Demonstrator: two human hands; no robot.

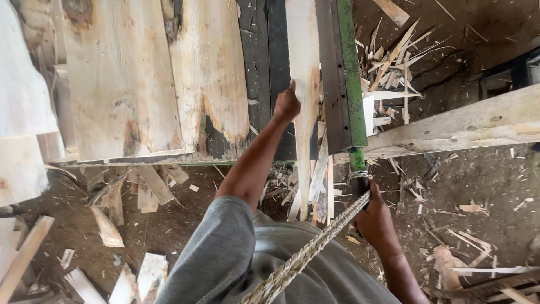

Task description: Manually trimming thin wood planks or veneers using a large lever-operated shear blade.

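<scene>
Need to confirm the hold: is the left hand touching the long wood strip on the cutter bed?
Touching. The head view shows the left hand pressed against the edge of the long wood strip, with no gap between them.

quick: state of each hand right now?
Left hand: closed on the thin wood strip.
Right hand: closed on the green lever's dark handle.

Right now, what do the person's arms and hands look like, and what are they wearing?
Both hands are bare: no gloves, rings or watch show. The left hand sits at the end of a long bare forearm, with a short grey sleeve covering the upper arm down to about the elbow. The right hand and its forearm are bare too; its sleeve is out of view. The grey shirt looks plain, without markings.
</scene>
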